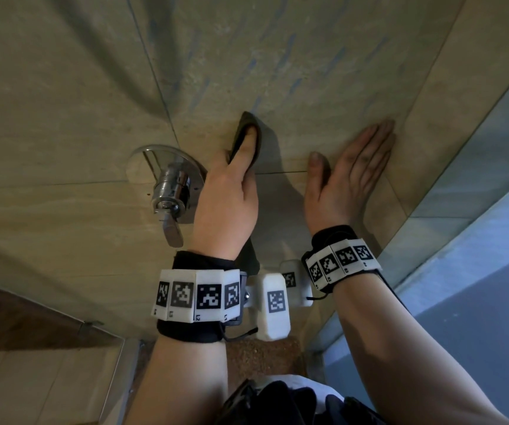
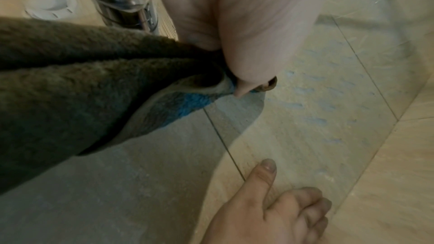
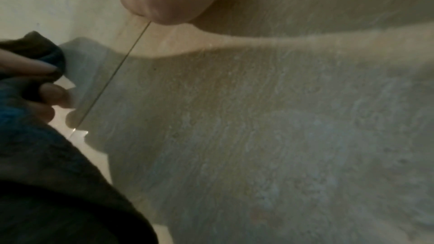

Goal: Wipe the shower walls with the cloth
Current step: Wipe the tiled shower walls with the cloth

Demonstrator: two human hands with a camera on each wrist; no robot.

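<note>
The left hand (image 1: 227, 191) gripped the cloth (image 1: 247, 138) against the wall (image 1: 308, 72); the right hand (image 1: 351, 176) lay flat. Firm, overlapping strokes would serve best.

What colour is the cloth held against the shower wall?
Dark olive-brown cloth with a bright blue patch; the left wrist view shows it best.

beige tiled wall (image 1: 323, 56) bearing chrome valve (image 1: 170, 182).

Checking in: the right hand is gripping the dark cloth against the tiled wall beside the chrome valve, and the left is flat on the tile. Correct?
Hands are swapped. The head view shows the left hand gripping the dark cloth against the tiled wall beside the chrome valve, while the right hand lies flat on the tile.
</note>
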